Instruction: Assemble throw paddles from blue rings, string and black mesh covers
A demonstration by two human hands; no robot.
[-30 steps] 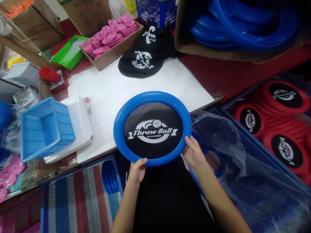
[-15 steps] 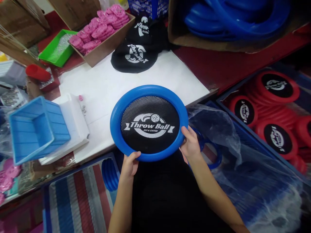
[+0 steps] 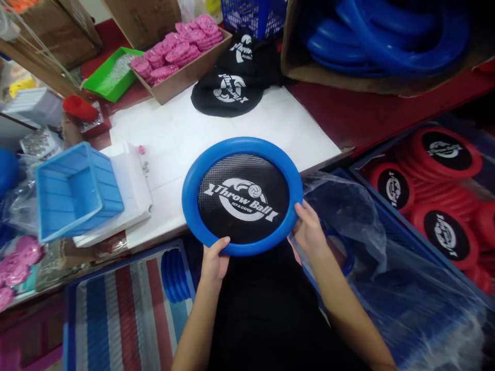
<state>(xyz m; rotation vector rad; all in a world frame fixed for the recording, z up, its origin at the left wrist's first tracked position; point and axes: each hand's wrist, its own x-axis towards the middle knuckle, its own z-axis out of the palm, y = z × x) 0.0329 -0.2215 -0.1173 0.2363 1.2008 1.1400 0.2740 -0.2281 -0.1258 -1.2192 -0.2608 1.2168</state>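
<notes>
white-topped bench point(image 3: 166, 129), pink pieces point(image 3: 180, 51) boxed behind, both hands point(image 3: 216, 260) grasping blue-rimmed disc point(image 3: 193, 196)

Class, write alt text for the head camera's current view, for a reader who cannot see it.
Two bare hands, left and right, hold a blue-rimmed disc with a black "Throw Ball" center. Beyond it, black fabric pieces lie on a white sheet; red discs fill a crate at right.

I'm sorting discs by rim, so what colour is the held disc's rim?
Blue rim, best seen in the head view.
</notes>
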